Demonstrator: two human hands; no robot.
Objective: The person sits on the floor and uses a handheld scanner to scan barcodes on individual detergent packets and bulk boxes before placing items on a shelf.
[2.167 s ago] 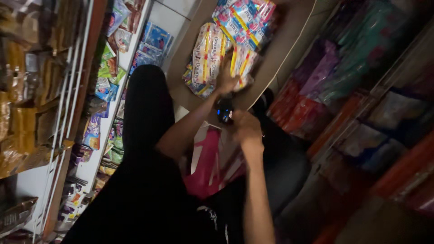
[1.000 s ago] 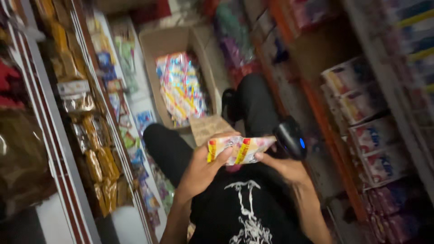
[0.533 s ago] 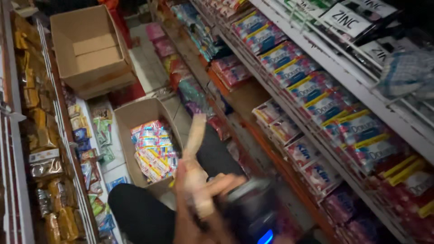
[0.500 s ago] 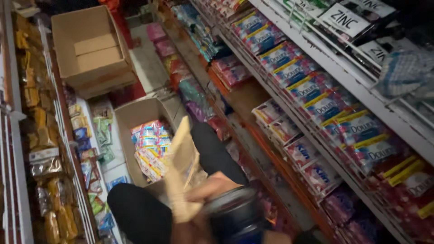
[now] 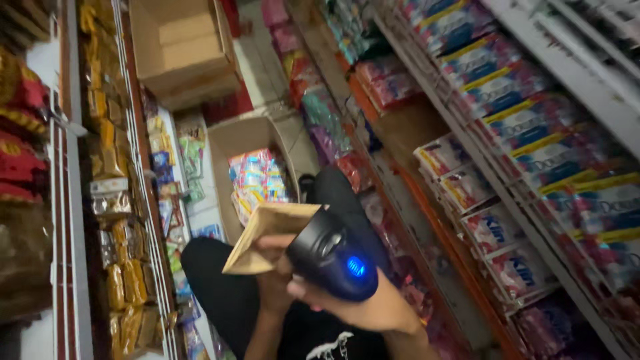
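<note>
Head view: your right hand [image 5: 360, 303] grips a black scanner [image 5: 330, 257]; your left hand [image 5: 277, 280] holds a tan card [image 5: 267, 233] just left of it, long axis tilting up-right. Beyond, an open box [image 5: 230, 143] of packets.

- The right hand [image 5: 363, 303] grips a black handheld scanner with a glowing blue light [image 5: 333, 260].
- The left hand [image 5: 273, 273] holds a flat tan cardboard piece [image 5: 267, 235], touching the scanner.
- An open brown cardboard box of colourful packets [image 5: 237, 140] sits on the floor beyond the black-trousered knees.
- An open empty brown cardboard box [image 5: 183, 50] lies farther off.
- Shelves of packaged goods [image 5: 527, 133] line both sides.
</note>
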